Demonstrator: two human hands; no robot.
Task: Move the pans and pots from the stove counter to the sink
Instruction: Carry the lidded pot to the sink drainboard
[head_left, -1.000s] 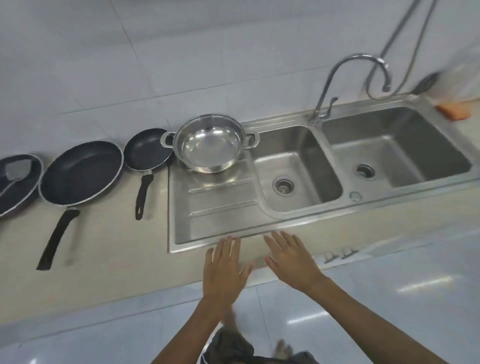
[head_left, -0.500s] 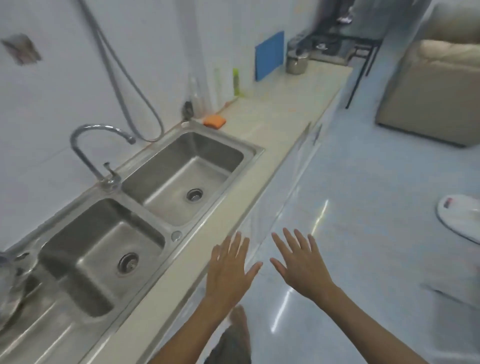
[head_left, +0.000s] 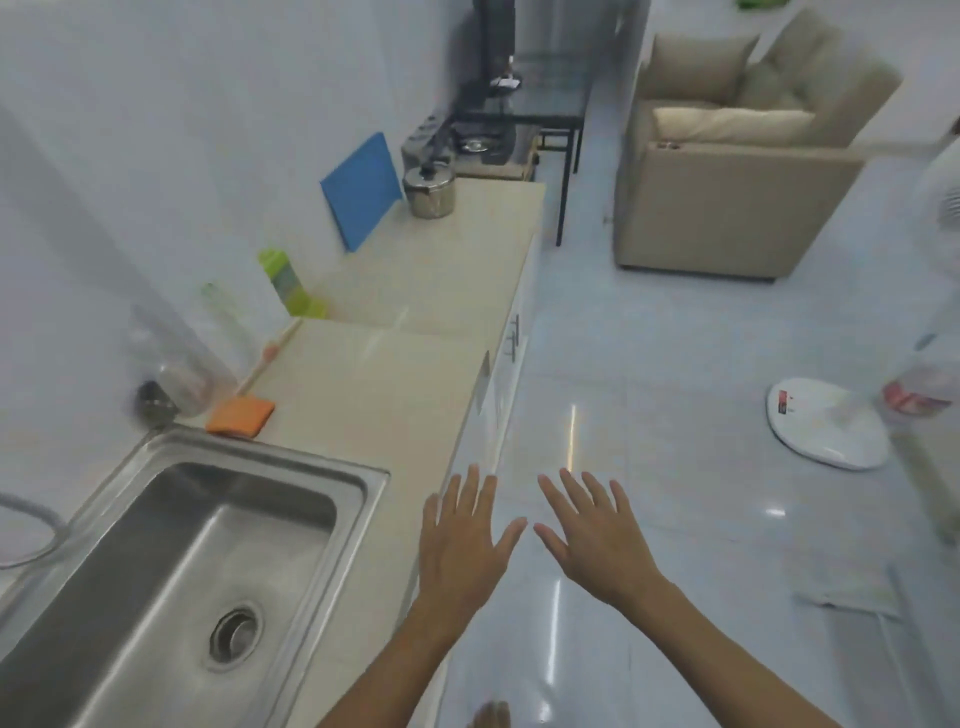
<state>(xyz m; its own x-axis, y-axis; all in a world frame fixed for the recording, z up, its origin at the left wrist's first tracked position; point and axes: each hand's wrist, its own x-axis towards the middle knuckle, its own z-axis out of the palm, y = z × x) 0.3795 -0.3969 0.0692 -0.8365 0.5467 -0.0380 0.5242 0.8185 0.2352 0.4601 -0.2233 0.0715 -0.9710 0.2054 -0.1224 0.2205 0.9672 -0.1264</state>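
Note:
A lidded steel pot (head_left: 430, 191) stands at the far end of the beige counter (head_left: 395, 364), beside the stove (head_left: 483, 145). One steel sink basin (head_left: 171, 571) with a round drain fills the lower left. My left hand (head_left: 462, 545) hovers flat over the counter's front edge, fingers spread, holding nothing. My right hand (head_left: 597, 535) hovers beside it over the floor, also spread and empty. The black pans and the open steel pot are out of view.
An orange sponge (head_left: 240, 415) lies at the sink's far corner. A green bottle (head_left: 288, 283) and a blue cutting board (head_left: 361, 189) lean at the wall. A beige armchair (head_left: 737, 171) and a white fan base (head_left: 826, 423) stand on the tiled floor.
The view has swung right along the counter, away from the pans and the left basin, toward the stove end. Both hands stay spread and empty in front of me.

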